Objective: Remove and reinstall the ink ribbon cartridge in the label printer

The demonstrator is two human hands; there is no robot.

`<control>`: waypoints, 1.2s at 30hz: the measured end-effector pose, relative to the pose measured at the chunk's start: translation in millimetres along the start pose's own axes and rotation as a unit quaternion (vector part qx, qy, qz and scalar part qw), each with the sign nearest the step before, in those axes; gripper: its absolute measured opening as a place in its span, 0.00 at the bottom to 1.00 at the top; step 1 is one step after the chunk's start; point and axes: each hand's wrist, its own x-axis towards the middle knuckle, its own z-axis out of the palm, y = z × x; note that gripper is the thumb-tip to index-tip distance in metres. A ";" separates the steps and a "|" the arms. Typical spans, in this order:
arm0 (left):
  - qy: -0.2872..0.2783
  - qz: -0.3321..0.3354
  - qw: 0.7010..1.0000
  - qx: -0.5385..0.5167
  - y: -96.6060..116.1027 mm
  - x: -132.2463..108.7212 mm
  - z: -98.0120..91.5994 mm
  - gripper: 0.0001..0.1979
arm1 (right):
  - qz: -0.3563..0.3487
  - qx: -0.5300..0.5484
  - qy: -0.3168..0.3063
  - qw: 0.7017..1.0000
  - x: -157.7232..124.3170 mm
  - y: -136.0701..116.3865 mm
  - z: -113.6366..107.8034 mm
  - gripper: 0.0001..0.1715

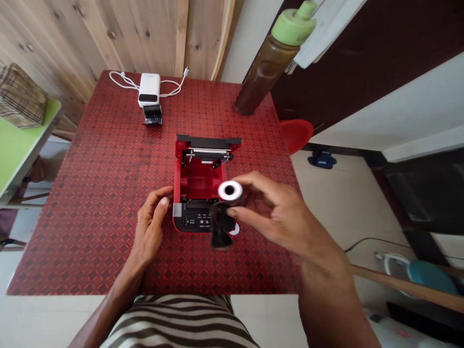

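Note:
A small red printer (197, 181) sits in the middle of the red patterned table (108, 193) with its lid flipped up, showing an empty red compartment. My right hand (275, 215) hovers over the printer's right front corner, fingers closed on a white paper roll (229, 191) with a dark core hole facing me; a black wrapper piece (220, 227) hangs below the roll. My left hand (152, 222) rests against the printer's left front side, fingers curled and touching the casing.
A white power bank (149, 89) with a white cable (123, 79) and a small black item (152, 115) lie at the table's far end. A brown bottle (266, 67) with a green cap stands at the far right. A green side table (18, 140) is left.

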 end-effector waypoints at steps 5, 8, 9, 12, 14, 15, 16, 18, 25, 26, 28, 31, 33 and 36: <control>-0.005 -0.004 1.000 0.002 2.6 -0.5 -0.6 0.25 | -0.066 -0.225 0.002 0.972 34.4 -11.2 31.1 0.11; -0.009 -0.005 1.000 -0.010 2.5 -0.6 -1.0 0.24 | -0.068 -0.304 -0.005 0.950 43.5 -10.9 45.7 0.09; -0.010 -0.005 1.000 -0.012 2.5 -0.5 -1.0 0.24 | -0.069 -0.322 -0.008 0.944 45.2 -10.1 49.5 0.10; -0.010 -0.009 1.000 -0.019 2.5 -0.5 -0.6 0.23 | -0.062 -0.362 -0.015 0.930 49.0 -6.9 58.3 0.10; -0.009 -0.011 1.000 -0.022 2.6 -0.5 0.0 0.23 | -0.053 -0.381 -0.022 0.923 51.4 -5.0 62.2 0.10; -0.008 -0.011 1.000 -0.024 2.7 -0.6 0.1 0.23 | -0.050 -0.387 -0.027 0.920 52.7 -4.1 63.6 0.10; -0.008 -0.012 1.000 -0.025 2.7 -0.7 0.3 0.23 | -0.047 -0.392 -0.032 0.918 54.3 -3.1 64.6 0.11; -0.010 -0.016 0.999 -0.027 2.9 -1.0 0.3 0.23 | -0.045 -0.397 -0.043 0.916 58.0 -0.6 65.5 0.12; -0.014 -0.022 0.999 -0.027 2.3 -1.5 0.2 0.24 | -0.019 -0.389 -0.083 0.917 75.9 3.1 66.4 0.09; -0.013 -0.021 0.999 -0.027 2.2 -1.3 0.3 0.24 | -0.010 -0.392 -0.092 0.915 77.8 2.4 67.1 0.10; -0.014 -0.021 0.999 -0.027 2.2 -1.1 0.3 0.24 | 0.000 -0.394 -0.103 0.914 79.9 1.5 68.6 0.10; -0.012 -0.026 0.999 -0.029 2.7 -1.2 0.2 0.25 | -0.012 -0.385 -0.098 0.917 77.4 3.1 69.0 0.08; -0.009 -0.028 0.999 -0.028 3.0 -1.4 0.1 0.25 | -0.028 -0.369 -0.080 0.925 70.8 4.9 66.0 0.12; -0.009 -0.029 0.999 -0.032 3.2 -1.3 -0.2 0.26 | -0.061 -0.299 -0.036 0.951 54.1 4.9 54.2 0.26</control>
